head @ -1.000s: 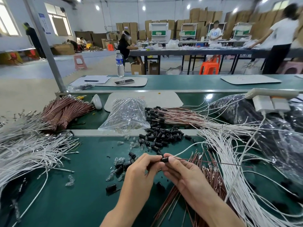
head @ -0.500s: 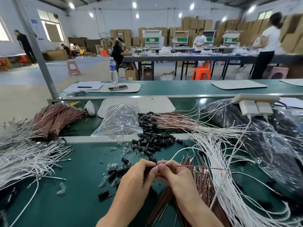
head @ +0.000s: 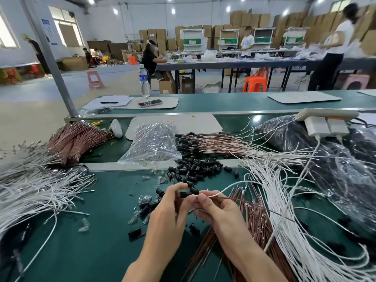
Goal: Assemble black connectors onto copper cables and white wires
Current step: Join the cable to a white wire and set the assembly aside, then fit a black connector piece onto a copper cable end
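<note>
Head view: a green table (head: 81,251) is seen from above, strewn with parts.
Left hand (head: 171,208): a black connector (head: 184,194) is pinched between thumb and fingertips.
Right hand (head: 215,208): the end of a white wire (head: 230,189) is pinched just beside the connector. A thin copper cable (head: 254,202) runs rightward from the same fingers.
Connector pile (head: 195,167): spread just beyond the hands.
Wire bundle (head: 284,210): fanned out on the right.
Loose copper cables (head: 258,222): laid beside the right wrist.
</note>
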The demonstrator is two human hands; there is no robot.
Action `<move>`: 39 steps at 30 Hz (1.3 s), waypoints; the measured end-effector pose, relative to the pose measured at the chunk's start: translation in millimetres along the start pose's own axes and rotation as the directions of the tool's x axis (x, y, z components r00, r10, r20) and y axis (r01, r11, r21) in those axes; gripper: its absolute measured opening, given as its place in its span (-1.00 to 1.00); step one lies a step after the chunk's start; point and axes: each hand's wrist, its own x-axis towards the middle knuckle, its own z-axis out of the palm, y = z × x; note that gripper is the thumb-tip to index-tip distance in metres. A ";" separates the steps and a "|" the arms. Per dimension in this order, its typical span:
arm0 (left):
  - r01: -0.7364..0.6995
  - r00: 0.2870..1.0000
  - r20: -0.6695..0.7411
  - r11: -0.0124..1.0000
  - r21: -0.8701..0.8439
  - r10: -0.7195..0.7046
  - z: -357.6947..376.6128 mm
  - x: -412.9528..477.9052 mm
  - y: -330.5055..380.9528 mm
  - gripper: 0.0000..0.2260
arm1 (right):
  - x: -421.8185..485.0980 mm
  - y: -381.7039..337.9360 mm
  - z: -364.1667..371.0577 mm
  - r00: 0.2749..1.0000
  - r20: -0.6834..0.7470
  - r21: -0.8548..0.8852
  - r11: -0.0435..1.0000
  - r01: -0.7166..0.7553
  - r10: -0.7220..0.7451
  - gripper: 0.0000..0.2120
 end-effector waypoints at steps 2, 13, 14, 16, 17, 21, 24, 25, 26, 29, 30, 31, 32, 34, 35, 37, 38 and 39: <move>0.020 1.000 -0.015 0.994 0.104 -0.018 0.6 -0.4 -2.2 -0.73 | 0.8 -1.8 -1.1 0.999 -0.046 -0.007 1.000 0.013 -0.014 -0.71; -0.012 0.997 -0.060 0.908 0.418 0.041 4.4 0.8 7.7 -0.63 | -3.1 -1.8 2.9 0.998 -0.023 -0.126 0.990 0.062 -0.066 -0.70; -0.008 0.998 -0.059 0.906 0.424 0.036 5.4 0.5 7.3 -0.63 | -3.3 -1.4 2.8 0.998 -0.019 -0.133 0.989 0.061 -0.064 -0.69; 0.005 0.999 -0.041 0.910 0.414 0.013 6.8 0.4 5.8 -0.60 | -3.3 -0.5 3.1 0.998 -0.005 -0.134 0.989 0.055 -0.057 -0.68; 0.014 1.000 -0.023 0.916 0.401 -0.005 7.5 0.5 4.5 -0.57 | -3.3 0.0 3.4 0.999 0.003 -0.130 0.990 0.052 -0.053 -0.68; 0.053 0.998 0.001 0.929 0.367 -0.057 9.0 1.5 0.3 -0.45 | -3.4 0.4 3.6 0.998 0.042 -0.119 0.991 0.060 -0.055 -0.69; 0.016 0.999 0.025 0.922 0.387 -0.028 8.3 1.3 3.2 -0.42 | -3.4 0.8 3.4 0.997 0.057 -0.109 0.992 0.056 -0.050 -0.70; 0.005 0.999 0.033 0.920 0.393 -0.019 8.0 1.3 4.0 -0.40 | -3.1 1.1 3.4 0.997 0.058 -0.104 0.993 0.053 -0.047 -0.70; -0.003 0.999 0.042 0.917 0.398 -0.015 7.5 1.5 4.5 -0.38 | -2.5 1.5 3.1 0.997 0.059 -0.100 0.994 0.050 -0.044 -0.70; 0.000 0.998 0.057 0.931 0.364 -0.022 5.4 0.5 5.3 -0.41 | -1.6 2.3 2.7 0.997 0.072 -0.088 0.995 0.038 -0.032 -0.70; 0.008 0.998 0.061 0.937 0.349 -0.032 4.4 0.3 6.2 -0.46 | -1.4 2.5 2.5 0.997 0.075 -0.080 0.996 0.032 -0.026 -0.70; 0.014 0.997 0.071 0.940 0.342 -0.040 3.4 0.1 7.4 -0.51 | -1.1 2.6 2.3 0.997 0.079 -0.073 0.997 0.027 -0.021 -0.71; 0.010 0.996 0.078 0.941 0.337 -0.039 2.7 0.3 8.7 -0.56 | -1.3 2.7 2.3 0.996 0.083 -0.066 0.998 0.023 -0.017 -0.71; -0.015 0.997 0.082 0.945 0.325 -0.012 2.0 0.8 10.2 -0.63 | -1.4 2.3 2.0 0.996 0.092 -0.053 0.998 0.017 -0.012 -0.73; -0.028 0.997 0.082 0.947 0.321 0.001 1.7 0.7 9.8 -0.65 | -1.6 2.3 1.8 0.996 0.093 -0.050 0.999 0.017 -0.012 -0.74; -0.018 0.997 0.077 0.957 0.290 -0.005 1.1 -0.2 6.8 -0.63 | -2.2 1.2 2.4 0.995 0.102 -0.045 0.999 0.022 -0.018 -0.77; 0.008 0.998 0.062 0.968 0.251 -0.024 1.0 -0.6 4.5 -0.61 | -2.3 0.3 3.8 0.994 0.111 -0.038 0.999 0.027 -0.023 -0.78; 0.037 0.998 0.035 0.980 0.196 -0.045 0.7 -0.3 2.7 -0.61 | -2.9 -0.9 5.8 0.993 0.117 -0.034 0.999 0.035 -0.031 -0.78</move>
